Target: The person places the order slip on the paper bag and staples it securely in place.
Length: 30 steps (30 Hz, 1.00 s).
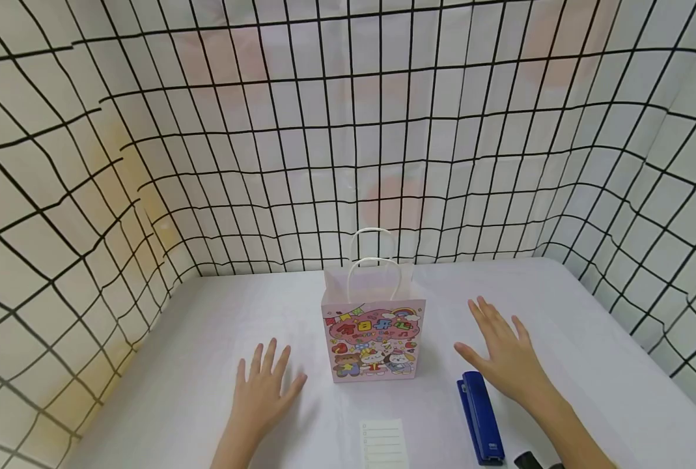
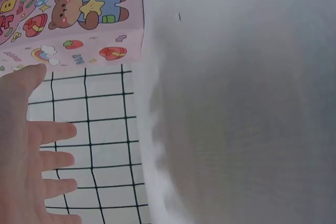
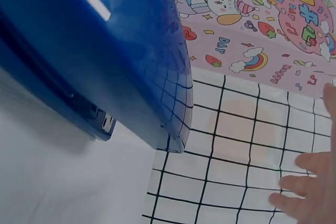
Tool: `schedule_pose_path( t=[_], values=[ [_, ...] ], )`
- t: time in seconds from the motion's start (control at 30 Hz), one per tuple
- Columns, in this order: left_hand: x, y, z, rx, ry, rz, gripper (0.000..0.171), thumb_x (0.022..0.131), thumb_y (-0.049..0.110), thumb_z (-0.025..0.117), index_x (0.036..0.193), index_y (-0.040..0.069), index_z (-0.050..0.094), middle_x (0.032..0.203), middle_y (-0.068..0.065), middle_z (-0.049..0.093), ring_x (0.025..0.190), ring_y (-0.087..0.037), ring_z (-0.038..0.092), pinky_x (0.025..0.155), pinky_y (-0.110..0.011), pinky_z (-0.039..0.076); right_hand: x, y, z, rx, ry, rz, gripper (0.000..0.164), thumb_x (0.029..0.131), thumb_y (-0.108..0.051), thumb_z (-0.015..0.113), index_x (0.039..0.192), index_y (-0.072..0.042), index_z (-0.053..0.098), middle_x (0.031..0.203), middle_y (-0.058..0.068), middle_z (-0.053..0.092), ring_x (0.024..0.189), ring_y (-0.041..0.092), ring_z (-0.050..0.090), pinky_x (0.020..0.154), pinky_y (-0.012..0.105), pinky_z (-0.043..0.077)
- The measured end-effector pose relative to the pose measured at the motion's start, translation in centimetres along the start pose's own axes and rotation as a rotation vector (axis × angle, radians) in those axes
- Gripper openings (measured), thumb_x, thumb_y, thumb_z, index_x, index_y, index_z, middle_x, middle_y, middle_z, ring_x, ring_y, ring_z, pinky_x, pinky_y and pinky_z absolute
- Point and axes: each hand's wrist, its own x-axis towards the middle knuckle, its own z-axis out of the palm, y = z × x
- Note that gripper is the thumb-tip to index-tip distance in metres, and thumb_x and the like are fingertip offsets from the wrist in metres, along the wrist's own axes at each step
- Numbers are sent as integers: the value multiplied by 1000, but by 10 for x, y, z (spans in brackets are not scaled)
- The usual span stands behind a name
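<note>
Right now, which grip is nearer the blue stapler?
Right. The right grip is just beyond the far end of the blue stapler, slightly right; the left grip is well away to its left.

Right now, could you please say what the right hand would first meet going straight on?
The right hand points past the pink bag toward the gridded backdrop, probably met first; depth is unclear, so it might brush the pink bag beforehand.

The left hand is held with fingers spread; the right hand is extended, thumb held apart, forearm angled inward.
</note>
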Motion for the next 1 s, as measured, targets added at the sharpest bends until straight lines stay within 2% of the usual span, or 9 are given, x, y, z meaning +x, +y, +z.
schedule_pose_path(
  t=[0.23, 0.6, 0.83, 1.0],
  values=[
    [-1, 4, -1, -61, -36, -12, 63, 86, 52, 47, 133, 10, 45, 142, -18, 38, 130, -39, 34, 102, -59, 27, 5, -5, -1, 19, 78, -47, 77, 85, -51, 53, 144, -11, 23, 145, 17, 32, 133, 34, 30, 105, 59, 20],
    [-2, 9, -2, -118, -40, 14, 59, 85, 48, 52, 129, 8, 50, 136, -21, 44, 123, -39, 43, 98, -54, 37, 11, -13, -2, 47, 108, -64, 76, 84, -46, 56, 143, -10, 25, 145, 17, 33, 130, 36, 33, 104, 58, 23],
    [-4, 13, 2, -142, -38, 36, 59, 84, 47, 55, 129, 8, 49, 132, -19, 48, 117, -37, 49, 90, -52, 45, 13, -15, 1, 76, 122, -70, 75, 85, -46, 56, 144, -11, 25, 146, 15, 32, 130, 35, 34, 104, 57, 24],
    [-5, 18, 1, -177, -52, 27, 60, 84, 47, 56, 130, 9, 47, 131, -18, 48, 116, -36, 50, 78, -53, 49, 14, -18, 1, 92, 129, -70, 76, 84, -46, 56, 144, -12, 24, 146, 15, 31, 130, 36, 34, 104, 56, 25]
  ],
)
